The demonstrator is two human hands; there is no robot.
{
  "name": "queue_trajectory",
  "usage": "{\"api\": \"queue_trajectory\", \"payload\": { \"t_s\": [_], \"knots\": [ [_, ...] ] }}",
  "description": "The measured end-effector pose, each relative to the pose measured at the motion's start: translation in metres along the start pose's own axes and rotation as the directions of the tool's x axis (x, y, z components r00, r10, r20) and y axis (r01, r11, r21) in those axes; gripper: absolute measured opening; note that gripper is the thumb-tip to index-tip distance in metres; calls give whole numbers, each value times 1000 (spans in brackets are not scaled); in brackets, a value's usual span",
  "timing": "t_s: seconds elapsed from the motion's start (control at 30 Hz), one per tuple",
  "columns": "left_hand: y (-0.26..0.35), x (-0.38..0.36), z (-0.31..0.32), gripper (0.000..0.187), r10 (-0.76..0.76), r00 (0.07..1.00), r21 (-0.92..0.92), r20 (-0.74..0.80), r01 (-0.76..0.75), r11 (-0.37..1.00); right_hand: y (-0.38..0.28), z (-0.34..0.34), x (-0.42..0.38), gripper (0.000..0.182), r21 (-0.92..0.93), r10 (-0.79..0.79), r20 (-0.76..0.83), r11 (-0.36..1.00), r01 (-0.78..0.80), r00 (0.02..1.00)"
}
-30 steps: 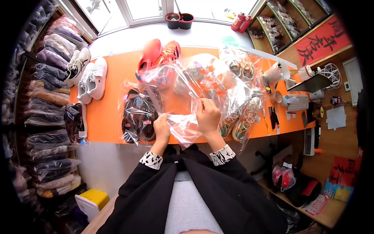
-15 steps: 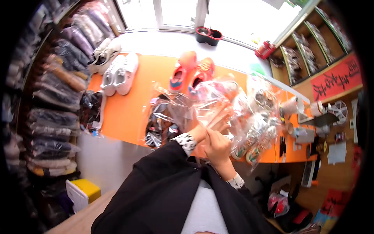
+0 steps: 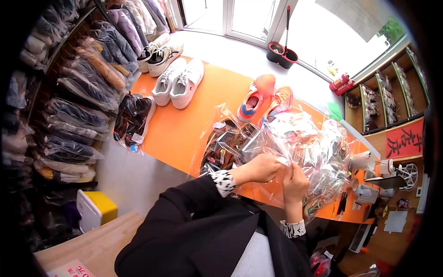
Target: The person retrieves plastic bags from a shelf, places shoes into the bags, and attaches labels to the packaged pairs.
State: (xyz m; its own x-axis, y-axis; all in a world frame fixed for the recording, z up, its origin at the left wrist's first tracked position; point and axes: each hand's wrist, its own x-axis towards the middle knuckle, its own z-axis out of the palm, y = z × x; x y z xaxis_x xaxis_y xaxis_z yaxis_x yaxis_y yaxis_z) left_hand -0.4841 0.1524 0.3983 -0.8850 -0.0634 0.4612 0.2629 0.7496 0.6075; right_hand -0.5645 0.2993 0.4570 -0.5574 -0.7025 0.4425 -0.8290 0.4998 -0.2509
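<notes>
Both my hands are close together over the front of the orange table (image 3: 175, 150). My left hand (image 3: 262, 168) pinches the edge of a clear plastic bag (image 3: 272, 143). Right beside it, my right hand (image 3: 296, 183) is closed on the same bag, with a small white piece (image 3: 283, 161) between the two hands. Dark shoes (image 3: 221, 150) in clear plastic lie just left of the bag. Behind it stand coral-orange sneakers (image 3: 253, 102). More shoes wrapped in plastic (image 3: 328, 154) lie to the right, their details hidden by glare.
White sneakers (image 3: 187, 87), black-and-white sneakers (image 3: 165, 55) and bagged dark shoes (image 3: 134, 119) stand at the table's left. Bagged garments (image 3: 87, 87) fill the left rack. A mop bucket (image 3: 281, 55) is behind the table, a fire extinguisher (image 3: 341, 84) by the right shelves.
The view has shifted, so the table's things appear farther right and more of the left side shows. My hands have moved slightly apart, still gripping the bag.
</notes>
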Motion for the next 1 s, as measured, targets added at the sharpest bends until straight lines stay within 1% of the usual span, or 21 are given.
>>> {"api": "queue_trajectory", "payload": {
  "t_s": [0.03,0.07,0.1,0.13,0.17,0.2,0.23,0.27,0.3,0.33,0.37,0.4,0.47,0.5,0.6,0.67,0.77,0.83,0.9,0.97,1.0],
  "knots": [
    [1,-14,-29,18,-3,997,-75,77,9,997,0,-1,3,17,27,23,-30,999,-23,999],
    [-10,-25,-53,13,125,974,37,-191,-120,992,3,0,3,17,34,23,-28,999,-22,999],
    [-30,-36,-83,16,117,959,136,-258,-84,987,7,1,2,17,30,22,-52,999,-20,998],
    [-53,-43,-111,14,39,906,181,-421,41,983,8,2,2,18,24,22,-75,1000,-20,997],
    [-77,-55,-142,14,-77,852,312,-518,271,911,4,-3,4,19,16,23,-68,1000,-21,997],
    [-133,-81,-155,20,-251,766,381,-592,540,750,3,-4,2,19,15,29,-60,999,-28,998],
    [-153,-87,-190,32,-371,631,277,-681,691,667,3,-4,2,20,32,22,-71,999,-20,997],
    [-204,-114,-203,39,-368,534,231,-761,754,614,1,-4,2,21,48,14,-85,999,-10,996],
    [-218,-123,-228,45,-581,382,107,-718,886,451,-2,-4,3,21,52,21,-89,998,-16,996],
    [-241,-135,-241,46,-625,329,132,-708,931,341,-5,-4,4,21,46,23,-91,999,-18,996],
    [-259,-142,-255,48,-723,290,203,-626,957,208,-8,-5,4,20,45,34,-81,999,-31,996],
    [-258,-132,-266,51,-842,170,210,-512,975,70,-10,-6,3,19,42,45,-71,998,-42,996],
    [-265,-118,-274,49,-921,83,303,-382,952,-40,-10,-5,2,19,47,41,-62,998,-38,997],
    [-275,-117,-273,49,-923,85,303,-376,952,-36,-11,-5,2,19,60,37,-53,998,-33,998],
    [-303,-120,-267,42,-925,78,303,-371,952,-41,-16,-5,4,21,34,37,-31,999,-36,999],
    [-313,-126,-262,37,-896,140,332,-422,943,-9,-19,-5,6,22,43,42,-31,998,-40,999],
    [-273,-110,-255,34,-913,140,365,-383,931,-10,-20,-6,6,23,70,65,-17,995,-64,998],
    [-239,-113,-242,33,-925,141,370,-354,929,0,-18,-6,6,23,74,84,0,994,-83,996],
    [-213,-126,-225,31,-935,142,374,-326,927,10,-16,-5,7,22,92,65,-34,994,-62,997],
    [-193,-141,-207,25,-934,196,447,-298,893,45,-16,-5,8,22,89,71,-21,994,-69,997],
    [-185,-145,-201,25,-935,194,449,-296,893,43,-17,-4,8,22,87,74,-21,994,-71,997]
  ]
}}
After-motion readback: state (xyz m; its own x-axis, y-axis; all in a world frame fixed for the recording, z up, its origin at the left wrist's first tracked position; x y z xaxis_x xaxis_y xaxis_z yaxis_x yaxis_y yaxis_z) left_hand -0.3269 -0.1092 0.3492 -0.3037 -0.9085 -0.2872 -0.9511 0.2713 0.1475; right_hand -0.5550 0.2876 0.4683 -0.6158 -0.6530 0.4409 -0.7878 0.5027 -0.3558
